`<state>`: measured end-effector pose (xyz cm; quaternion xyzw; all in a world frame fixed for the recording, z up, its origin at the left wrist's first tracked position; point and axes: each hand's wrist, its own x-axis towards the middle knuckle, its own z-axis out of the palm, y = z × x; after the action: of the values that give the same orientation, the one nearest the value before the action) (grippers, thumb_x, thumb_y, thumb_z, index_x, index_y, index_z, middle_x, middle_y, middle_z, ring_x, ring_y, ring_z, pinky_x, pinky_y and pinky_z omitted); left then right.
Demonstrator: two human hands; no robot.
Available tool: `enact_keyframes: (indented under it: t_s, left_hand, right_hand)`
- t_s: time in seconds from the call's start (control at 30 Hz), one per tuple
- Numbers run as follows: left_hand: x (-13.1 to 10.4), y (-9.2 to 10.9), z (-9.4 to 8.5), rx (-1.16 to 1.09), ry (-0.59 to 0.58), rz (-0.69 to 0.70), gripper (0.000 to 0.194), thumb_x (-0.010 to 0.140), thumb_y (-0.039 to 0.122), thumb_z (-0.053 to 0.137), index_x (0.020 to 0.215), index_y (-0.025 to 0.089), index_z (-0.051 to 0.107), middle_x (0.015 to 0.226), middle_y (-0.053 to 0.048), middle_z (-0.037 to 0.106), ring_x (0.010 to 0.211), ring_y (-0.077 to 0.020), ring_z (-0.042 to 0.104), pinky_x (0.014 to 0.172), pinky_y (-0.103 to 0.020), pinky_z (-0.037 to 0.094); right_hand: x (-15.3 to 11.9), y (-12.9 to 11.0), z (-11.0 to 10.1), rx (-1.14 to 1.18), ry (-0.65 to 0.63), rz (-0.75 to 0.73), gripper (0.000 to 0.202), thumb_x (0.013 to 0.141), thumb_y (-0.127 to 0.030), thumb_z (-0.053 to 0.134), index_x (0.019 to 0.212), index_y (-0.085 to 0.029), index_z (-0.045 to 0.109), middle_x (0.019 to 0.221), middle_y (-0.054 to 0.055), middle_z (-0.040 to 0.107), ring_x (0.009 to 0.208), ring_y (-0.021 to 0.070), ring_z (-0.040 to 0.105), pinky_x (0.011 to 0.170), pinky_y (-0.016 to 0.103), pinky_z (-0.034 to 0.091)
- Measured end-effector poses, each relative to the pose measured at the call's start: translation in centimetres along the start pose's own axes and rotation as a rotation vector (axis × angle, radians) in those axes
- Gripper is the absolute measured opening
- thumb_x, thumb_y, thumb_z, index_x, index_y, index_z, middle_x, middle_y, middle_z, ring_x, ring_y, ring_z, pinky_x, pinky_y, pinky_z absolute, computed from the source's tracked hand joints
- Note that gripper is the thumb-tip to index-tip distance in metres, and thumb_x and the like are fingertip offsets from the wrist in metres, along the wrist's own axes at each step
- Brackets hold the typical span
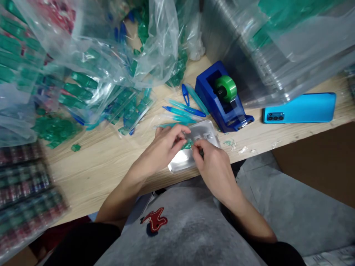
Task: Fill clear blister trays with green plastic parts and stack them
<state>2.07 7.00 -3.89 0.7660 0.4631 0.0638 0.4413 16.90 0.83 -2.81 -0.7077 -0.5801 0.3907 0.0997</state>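
Observation:
A clear plastic tray lies near the table's front edge, with both my hands over it. Between my fingertips is a small green piece. My left hand comes in from the left, thumb and index finger curled at the piece's left side. At its right side my right hand is closed, with thumb and fingertips pinched together; what exactly it grips is too small to make out. Beyond the tray lie several blue and turquoise pen-like parts.
A blue tape dispenser stands behind the tray, a blue phone to its right. Plastic bags with green pieces fill the back left. Packed rows sit at the left, a clear bin at the back right.

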Motion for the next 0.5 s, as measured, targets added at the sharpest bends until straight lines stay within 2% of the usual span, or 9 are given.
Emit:
enact_keyframes:
  t_s: [0.13,0.27,0.4,0.5]
  left_hand:
    - [-0.2,0.4,0.8,0.173,0.064,0.028,0.015,0.093,0.013,0.050,0.102,0.022,0.058,0.091,0.000,0.068,0.085,-0.0186,0.058,0.082,-0.037,0.034]
    - [-1.2,0.5,1.3,0.304,0.134,0.084,0.019,0.095,0.014,0.047,0.104,0.022,0.061,0.101,-0.003,0.068,0.091,-0.0221,0.055,0.079,-0.037,0.035]
    - [-2.3,0.5,1.1,0.290,0.142,0.195,0.020,0.096,0.018,0.047,0.112,0.016,0.060,0.109,-0.008,0.064,0.102,-0.0219,0.054,0.087,-0.035,0.040]
    - [-2.5,0.5,1.1,0.381,0.130,0.250,0.024,0.096,0.022,0.048,0.118,0.018,0.058,0.109,-0.008,0.064,0.101,-0.0224,0.053,0.086,-0.036,0.041]
  right_hand:
    - [-0.2,0.5,0.3,-0.038,0.106,0.051,0.019,0.092,-0.022,0.048,0.090,-0.013,0.065,0.076,0.012,0.070,0.065,0.0246,0.066,0.056,0.032,0.041]
    - [-0.8,2.5,-0.2,0.214,0.258,-0.050,0.013,0.091,-0.024,0.053,0.088,-0.017,0.063,0.078,0.005,0.070,0.069,0.0183,0.066,0.062,0.028,0.046]
    - [-1.0,3.9,-0.9,0.397,0.305,-0.050,0.008,0.090,-0.024,0.058,0.085,-0.021,0.062,0.074,-0.002,0.067,0.065,0.0116,0.062,0.061,0.022,0.045]
    - [-1.0,4.1,-1.0,0.450,0.312,-0.051,0.007,0.089,-0.025,0.059,0.084,-0.021,0.063,0.073,-0.004,0.066,0.062,0.0100,0.059,0.059,0.021,0.044]
